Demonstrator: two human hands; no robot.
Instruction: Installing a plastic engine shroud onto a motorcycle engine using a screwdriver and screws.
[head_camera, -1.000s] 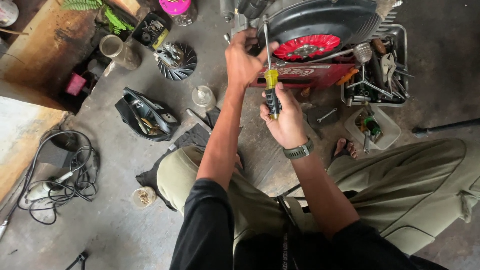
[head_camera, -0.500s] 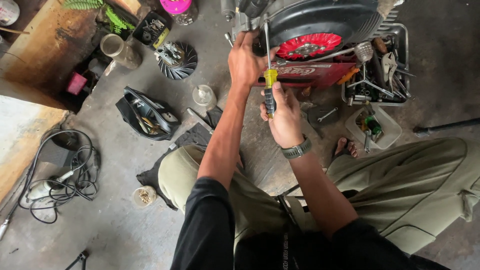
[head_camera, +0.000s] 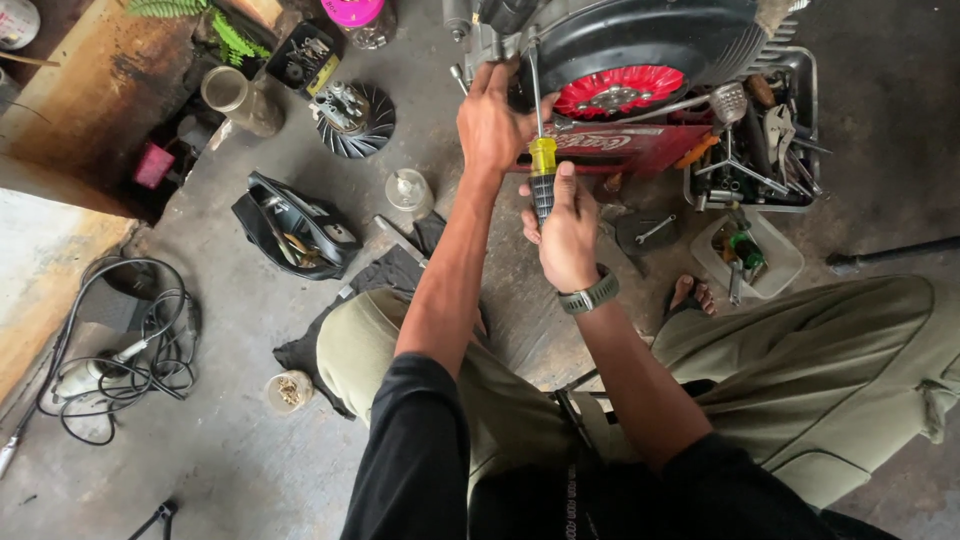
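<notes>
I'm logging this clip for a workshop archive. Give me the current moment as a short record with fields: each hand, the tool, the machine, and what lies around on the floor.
left hand: pressed against the engine housing, beside the screwdriver shaft
right hand: gripping the screwdriver by its yellow and black handle
screwdriver: upright, tip up at the housing
engine: black cover, red fan showing
floor, left: finned wheel, black tool bag, coiled cable
floor, right: metal tool tray, clear plastic tub

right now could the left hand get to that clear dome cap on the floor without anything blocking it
Probably yes. The left hand rests on the engine casing holding nothing, and the clear dome cap sits just below-left of it on bare concrete floor, nothing between.
</notes>
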